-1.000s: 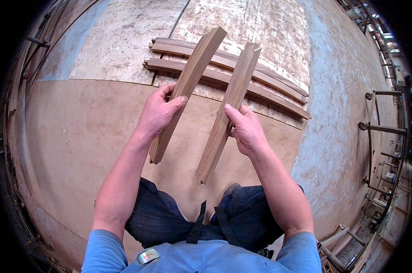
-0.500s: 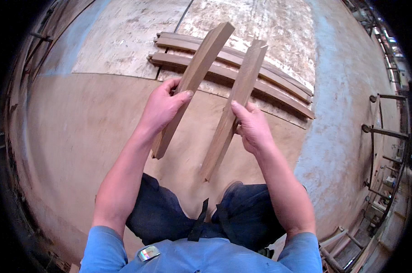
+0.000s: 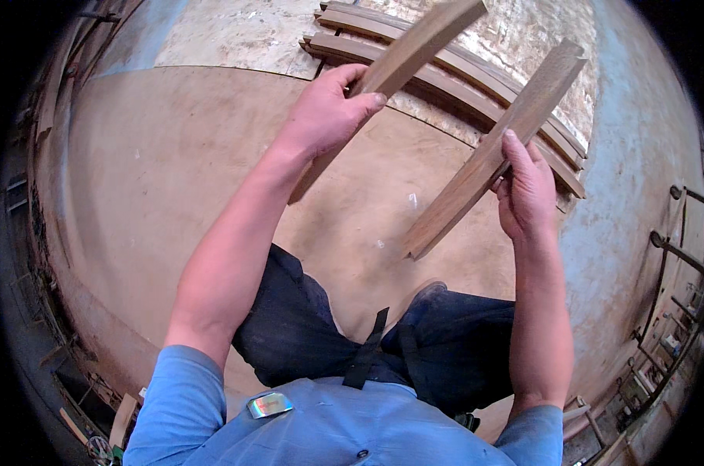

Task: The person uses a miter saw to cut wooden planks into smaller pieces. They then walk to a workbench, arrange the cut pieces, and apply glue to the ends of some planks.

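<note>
My left hand [image 3: 329, 116] is closed around a brown wooden bar [image 3: 422, 43], held slanting up and away from me. A second wooden bar [image 3: 546, 81] sits in my right hand [image 3: 523, 186], thumb along its face and fingers curled beneath; its near end points down toward my knees. The two bars are apart. Behind them, several similar bars [image 3: 344, 48] lie side by side on a pale, stained panel [image 3: 235, 39], partly hidden by the pieces I hold.
A large beige board [image 3: 150, 155] spreads under my hands and legs, beside a worn light blue surface [image 3: 620, 155]. Dark metal bars with rounded ends [image 3: 674, 245] stand along the right rim. Wood and clutter [image 3: 80, 412] line the lower left edge.
Both hands have moved up and to the right in the picture with their bars, and the right bar leans more sideways. The background has also shifted upward and rightward.
</note>
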Demonstrator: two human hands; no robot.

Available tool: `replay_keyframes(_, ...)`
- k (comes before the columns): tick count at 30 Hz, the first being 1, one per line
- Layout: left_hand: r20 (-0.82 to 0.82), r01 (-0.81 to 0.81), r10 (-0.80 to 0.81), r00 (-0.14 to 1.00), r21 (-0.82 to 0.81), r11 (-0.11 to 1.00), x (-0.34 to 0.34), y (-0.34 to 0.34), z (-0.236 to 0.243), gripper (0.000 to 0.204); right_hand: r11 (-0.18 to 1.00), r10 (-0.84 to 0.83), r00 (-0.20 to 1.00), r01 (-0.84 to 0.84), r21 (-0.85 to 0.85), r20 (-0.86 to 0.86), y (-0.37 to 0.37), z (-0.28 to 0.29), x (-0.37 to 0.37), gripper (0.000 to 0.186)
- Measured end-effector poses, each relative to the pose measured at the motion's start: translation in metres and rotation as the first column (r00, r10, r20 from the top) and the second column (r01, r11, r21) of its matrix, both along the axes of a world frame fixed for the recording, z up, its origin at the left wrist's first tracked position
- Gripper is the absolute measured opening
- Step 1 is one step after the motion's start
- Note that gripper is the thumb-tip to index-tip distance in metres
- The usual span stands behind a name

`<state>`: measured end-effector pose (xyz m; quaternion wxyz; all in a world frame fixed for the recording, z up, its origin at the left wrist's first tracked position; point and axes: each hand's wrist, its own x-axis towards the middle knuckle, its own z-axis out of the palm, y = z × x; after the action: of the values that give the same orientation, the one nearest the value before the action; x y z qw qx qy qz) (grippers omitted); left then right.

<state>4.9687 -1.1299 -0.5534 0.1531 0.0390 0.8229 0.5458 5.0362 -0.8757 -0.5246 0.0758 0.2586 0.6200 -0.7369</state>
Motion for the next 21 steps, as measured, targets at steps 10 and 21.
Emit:
replay_keyframes(10,0.319,0.592,-0.513,0.797,-0.582,0.558,0.020,0.001,-0.059,0.043,0.995,-0.098,0.993,0.097,-0.019,-0.066,0.033,0.019,-0.005,0.033)
replay_keyframes(21,0.358,0.638,-0.635,0.685,-0.715,0.285,0.053,-0.036,-0.157,0.027,0.989,-0.143,0.977,0.146,0.011,-0.159,0.061,0.043,0.001,0.036)
